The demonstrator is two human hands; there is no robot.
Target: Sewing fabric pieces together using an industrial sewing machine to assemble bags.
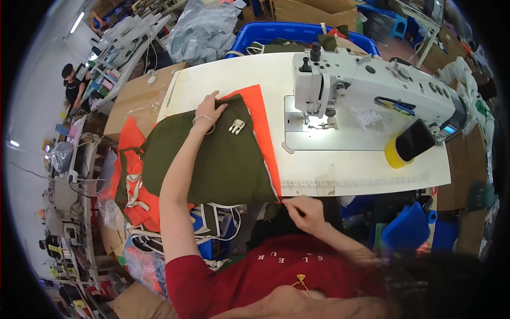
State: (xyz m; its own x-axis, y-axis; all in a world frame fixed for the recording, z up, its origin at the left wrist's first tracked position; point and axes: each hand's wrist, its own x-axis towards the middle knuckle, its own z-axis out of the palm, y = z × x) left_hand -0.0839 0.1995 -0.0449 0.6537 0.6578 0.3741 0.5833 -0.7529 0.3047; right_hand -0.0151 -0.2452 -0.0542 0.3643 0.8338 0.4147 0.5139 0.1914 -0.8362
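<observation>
An olive-green fabric piece [223,165] lies over an orange fabric piece [258,114] on the left part of the white sewing table [249,69]. Orange shows along its right and far edges, and a pale line runs down the right side. My left hand [210,112] rests on the far part of the green fabric, fingers stretched out. Beside that hand sits a cream plastic buckle [237,126]. At the near right corner of the layers, by the table's front edge, my right hand [306,213] pinches the fabric between thumb and finger.
A white sewing machine [366,80] with its lamp lit stands to the right. Near it are a yellow-and-black cup [406,146] and small blue-handled snips [394,106]. Orange fabric with cream ties [135,186] hangs off the left side. A blue bin [265,32] stands behind.
</observation>
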